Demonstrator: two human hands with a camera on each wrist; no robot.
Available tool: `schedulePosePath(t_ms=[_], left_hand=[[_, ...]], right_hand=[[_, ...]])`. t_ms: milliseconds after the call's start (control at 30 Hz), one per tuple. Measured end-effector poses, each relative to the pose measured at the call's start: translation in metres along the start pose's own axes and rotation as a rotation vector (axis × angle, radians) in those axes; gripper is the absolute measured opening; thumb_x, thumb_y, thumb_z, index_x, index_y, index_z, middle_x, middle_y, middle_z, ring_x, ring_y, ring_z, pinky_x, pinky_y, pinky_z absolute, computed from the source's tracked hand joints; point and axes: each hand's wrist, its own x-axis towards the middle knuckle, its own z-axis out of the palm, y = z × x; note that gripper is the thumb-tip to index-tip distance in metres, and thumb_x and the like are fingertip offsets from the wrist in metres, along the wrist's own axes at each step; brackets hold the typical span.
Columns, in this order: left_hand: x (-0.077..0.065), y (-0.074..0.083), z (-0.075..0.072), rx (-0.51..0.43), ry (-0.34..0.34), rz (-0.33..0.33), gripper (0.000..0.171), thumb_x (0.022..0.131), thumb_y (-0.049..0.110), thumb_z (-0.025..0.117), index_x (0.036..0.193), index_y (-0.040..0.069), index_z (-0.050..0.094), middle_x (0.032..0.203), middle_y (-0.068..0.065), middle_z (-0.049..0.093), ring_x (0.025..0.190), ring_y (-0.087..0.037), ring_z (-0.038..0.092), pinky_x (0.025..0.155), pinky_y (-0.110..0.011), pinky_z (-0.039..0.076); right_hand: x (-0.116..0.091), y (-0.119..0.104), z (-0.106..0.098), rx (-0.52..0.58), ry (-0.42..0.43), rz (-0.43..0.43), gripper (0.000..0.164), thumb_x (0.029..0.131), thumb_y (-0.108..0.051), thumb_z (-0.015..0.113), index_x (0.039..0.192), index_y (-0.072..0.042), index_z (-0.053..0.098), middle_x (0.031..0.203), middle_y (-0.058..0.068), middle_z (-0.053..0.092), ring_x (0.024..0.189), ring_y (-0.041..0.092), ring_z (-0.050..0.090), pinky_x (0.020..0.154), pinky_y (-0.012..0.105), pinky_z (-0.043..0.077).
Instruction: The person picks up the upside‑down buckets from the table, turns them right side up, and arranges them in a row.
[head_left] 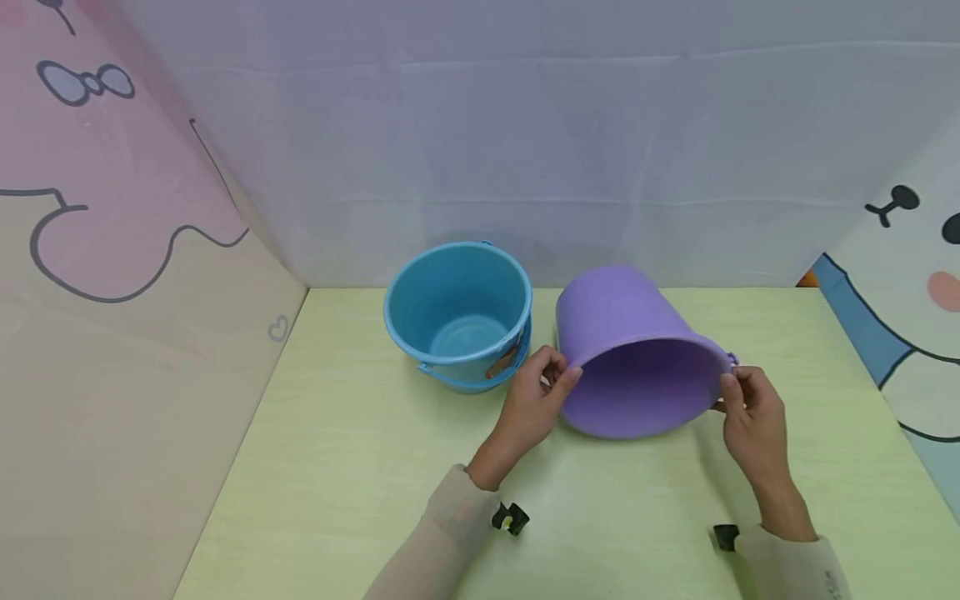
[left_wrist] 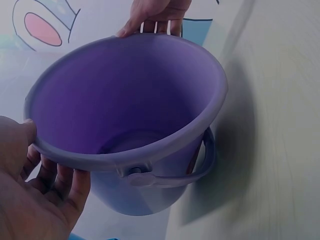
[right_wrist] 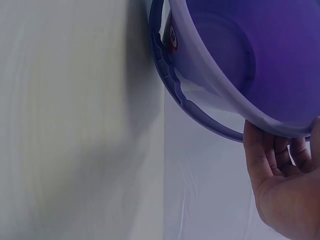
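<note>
A purple bucket [head_left: 622, 308] is tipped on its side, its mouth facing toward me. My left hand [head_left: 536, 396] pinches the left side of its rim, thumb on the inner edge and fingers behind. On the opposite side my right hand [head_left: 757, 421] grips the rim near the handle joint. The bucket's purple handle [right_wrist: 192, 107] hangs below the rim, close to the table, in the right wrist view. Inside, the bucket shows only its bare round bottom [left_wrist: 132, 141]. A red sticker [right_wrist: 173, 39] shows on its outer wall.
A light blue bucket [head_left: 465, 333] stands upright just left of the purple one, its handle lowered to the front. Behind both, a pale cloth wall [head_left: 480, 167] meets the back edge of the light green table [head_left: 337, 450]. Printed cartoon panels flank the table on either side.
</note>
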Motion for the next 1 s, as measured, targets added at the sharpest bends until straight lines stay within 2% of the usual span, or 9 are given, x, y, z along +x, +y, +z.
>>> schedulePosePath(t_ms=[367,500,633,733,833,1000], left_hand=[[0.001,-0.004,0.001,-0.039,0.018,0.005,0.016,0.109,0.014,0.061,0.098,0.003,0.055,0.090,-0.008,0.056,0.082,-0.009,0.051,0.066,-0.020,0.043],[0.001,-0.004,0.002,-0.048,0.021,0.005,0.017,0.109,0.014,0.061,0.098,0.002,0.055,0.091,-0.009,0.056,0.083,-0.009,0.051,0.067,-0.020,0.043],[0.001,-0.004,0.001,-0.064,0.026,-0.003,0.016,0.109,0.013,0.061,0.098,0.002,0.055,0.090,-0.010,0.056,0.082,-0.009,0.050,0.066,-0.020,0.043],[0.000,-0.003,0.001,-0.077,0.030,-0.017,0.016,0.108,0.013,0.061,0.098,0.002,0.055,0.090,-0.009,0.055,0.082,-0.009,0.050,0.066,-0.020,0.042],[0.001,-0.002,0.000,-0.083,0.034,-0.025,0.016,0.108,0.012,0.062,0.098,0.002,0.055,0.090,-0.009,0.055,0.082,-0.009,0.051,0.066,-0.019,0.042],[0.001,-0.003,0.001,-0.087,0.032,-0.012,0.016,0.108,0.012,0.061,0.097,0.002,0.055,0.090,-0.009,0.055,0.082,-0.008,0.051,0.065,-0.020,0.044]], right_hand=[[0.003,-0.003,-0.002,-0.026,0.004,0.035,0.014,0.110,-0.004,0.053,0.111,0.009,0.058,0.093,-0.022,0.059,0.082,-0.010,0.060,0.067,0.007,0.053],[-0.001,0.001,-0.003,0.053,-0.032,0.059,0.011,0.111,-0.006,0.051,0.110,0.001,0.058,0.096,-0.018,0.062,0.083,-0.006,0.063,0.070,0.009,0.055],[-0.008,0.006,-0.004,0.199,-0.085,0.074,0.011,0.112,-0.007,0.048,0.110,-0.008,0.059,0.097,-0.010,0.064,0.086,-0.001,0.067,0.072,0.013,0.058],[-0.013,0.010,-0.004,0.313,-0.126,0.064,0.011,0.112,-0.005,0.047,0.111,-0.005,0.058,0.096,-0.005,0.064,0.089,0.002,0.067,0.073,0.015,0.059],[-0.015,0.012,-0.003,0.361,-0.151,0.045,0.011,0.112,-0.004,0.045,0.112,-0.002,0.056,0.096,-0.002,0.062,0.089,0.004,0.067,0.072,0.015,0.059],[-0.014,0.011,-0.002,0.286,-0.132,0.021,0.011,0.112,-0.003,0.044,0.111,0.000,0.055,0.095,-0.003,0.062,0.087,0.003,0.067,0.071,0.015,0.059]])
